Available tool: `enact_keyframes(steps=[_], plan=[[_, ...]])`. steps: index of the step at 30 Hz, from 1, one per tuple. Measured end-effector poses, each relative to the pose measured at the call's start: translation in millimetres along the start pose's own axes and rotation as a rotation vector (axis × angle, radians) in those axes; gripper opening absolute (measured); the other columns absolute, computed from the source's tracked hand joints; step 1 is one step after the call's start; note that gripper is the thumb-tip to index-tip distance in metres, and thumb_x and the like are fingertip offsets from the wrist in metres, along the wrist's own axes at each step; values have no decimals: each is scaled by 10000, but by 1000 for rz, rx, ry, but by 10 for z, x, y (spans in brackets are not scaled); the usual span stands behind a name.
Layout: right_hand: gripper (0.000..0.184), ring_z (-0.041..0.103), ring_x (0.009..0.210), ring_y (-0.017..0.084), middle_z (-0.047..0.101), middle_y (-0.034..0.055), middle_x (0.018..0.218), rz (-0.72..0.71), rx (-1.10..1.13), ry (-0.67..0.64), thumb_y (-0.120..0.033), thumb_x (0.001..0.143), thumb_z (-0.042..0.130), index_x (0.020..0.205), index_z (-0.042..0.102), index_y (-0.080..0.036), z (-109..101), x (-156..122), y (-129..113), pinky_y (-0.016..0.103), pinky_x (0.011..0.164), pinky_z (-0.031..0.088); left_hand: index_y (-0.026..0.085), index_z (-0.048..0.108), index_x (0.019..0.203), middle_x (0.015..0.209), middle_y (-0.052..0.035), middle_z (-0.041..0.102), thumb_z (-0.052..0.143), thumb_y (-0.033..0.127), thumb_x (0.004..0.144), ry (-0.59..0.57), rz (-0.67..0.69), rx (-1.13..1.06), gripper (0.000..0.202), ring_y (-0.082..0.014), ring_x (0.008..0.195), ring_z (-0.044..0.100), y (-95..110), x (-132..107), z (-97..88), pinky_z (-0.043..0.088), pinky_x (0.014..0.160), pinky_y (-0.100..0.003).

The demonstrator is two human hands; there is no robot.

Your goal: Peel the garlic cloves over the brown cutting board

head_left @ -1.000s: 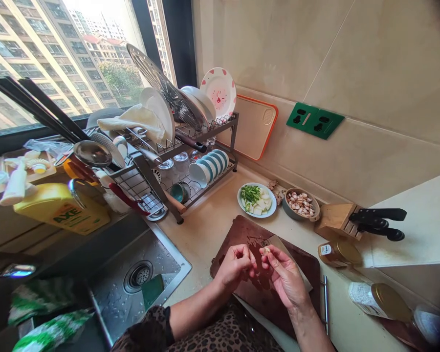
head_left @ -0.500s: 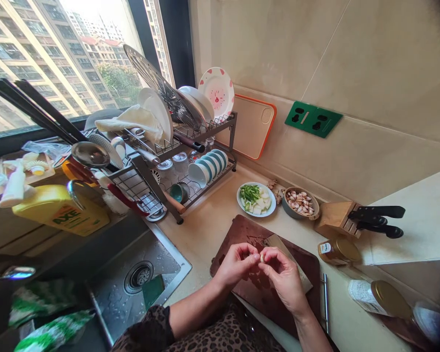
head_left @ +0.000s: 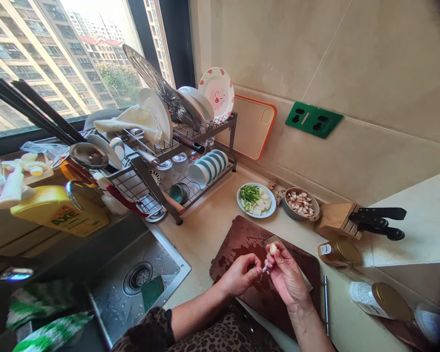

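**Garlic clove pinched over the board**

While our right hand (head_left: 286, 276) pinches a pale garlic clove (head_left: 273, 249) at its fingertips, long axis roughly upright, our left hand (head_left: 242, 274) sits just beside and below it, thumb and forefinger closed on a thin strip of skin (head_left: 264, 267) trailing from the clove. Both hover over the dark cutting board (head_left: 238, 239). A bowl of unpeeled cloves (head_left: 300, 203) and a plate of cut greens (head_left: 256, 199) wait beyond.
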State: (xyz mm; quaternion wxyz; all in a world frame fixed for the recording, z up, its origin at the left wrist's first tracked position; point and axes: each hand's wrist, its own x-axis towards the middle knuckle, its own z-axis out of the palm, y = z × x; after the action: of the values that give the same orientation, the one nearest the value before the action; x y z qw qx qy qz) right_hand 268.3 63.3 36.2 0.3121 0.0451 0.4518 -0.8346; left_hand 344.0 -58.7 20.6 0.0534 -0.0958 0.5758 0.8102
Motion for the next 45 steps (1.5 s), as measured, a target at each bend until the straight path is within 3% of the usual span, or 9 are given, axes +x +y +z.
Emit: enact_keyframes(steps=[4, 7, 10, 13, 20, 32, 45], plan=[[287, 523, 612, 88, 690, 30, 856, 24, -112, 8, -342, 597, 821, 840, 715, -231, -54, -15, -57, 236, 567, 461, 175, 473, 814, 626, 20, 580, 667, 498, 707, 99, -15, -162, 392, -53, 426, 420, 9, 42, -38, 278, 392, -164], [280, 519, 615, 90, 659, -1, 754, -44, -283, 8, -380, 645, 785, 864, 715, -220, -84, -34, -15, 226, 575, 452, 161, 550, 877, 637, 25, 570, 677, 468, 700, 145, -23, -174, 377, -68, 430, 466, 95, 58, -50, 332, 379, -169], [255, 522, 620, 101, 611, -19, 676, -156, -535, -19, -401, 721, 721, 897, 710, -218, -101, -47, 30, 236, 609, 457, 128, 627, 825, 603, 25, 541, 655, 469, 720, 179, -55, -98, 358, -57, 412, 446, 168, 48, -42, 344, 374, -172], [215, 544, 654, 121, 631, 14, 792, -295, -776, -63, -379, 795, 646, 919, 698, -210, -89, -67, 25, 262, 647, 473, 122, 637, 797, 593, 15, 562, 677, 485, 702, 199, -58, -92, 377, -62, 421, 461, 184, 35, -29, 350, 380, -175], [170, 617, 807, 188, 667, 66, 893, -593, -1080, -74, -320, 850, 573, 902, 708, -230, 1, -137, -50, 300, 710, 514, 112, 643, 744, 554, 8, 599, 723, 508, 645, 228, -70, -160, 416, -47, 361, 423, 168, 38, -5, 314, 356, -175], [252, 661, 819, 178, 681, 68, 919, -926, -1359, -133, -161, 874, 490, 996, 690, -258, 43, -174, 6, 285, 714, 562, 124, 601, 697, 531, -7, 634, 718, 432, 630, 229, -88, -175, 336, -50, 356, 440, 214, 26, -4, 301, 364, -163], [255, 662, 819, 178, 673, 84, 917, -945, -1411, -78, -165, 895, 460, 1016, 675, -230, 157, -215, 135, 280, 702, 542, 167, 521, 621, 423, 28, 579, 592, 252, 574, 370, -72, -209, 121, -64, 322, 432, 247, 46, 33, 307, 331, -151]])
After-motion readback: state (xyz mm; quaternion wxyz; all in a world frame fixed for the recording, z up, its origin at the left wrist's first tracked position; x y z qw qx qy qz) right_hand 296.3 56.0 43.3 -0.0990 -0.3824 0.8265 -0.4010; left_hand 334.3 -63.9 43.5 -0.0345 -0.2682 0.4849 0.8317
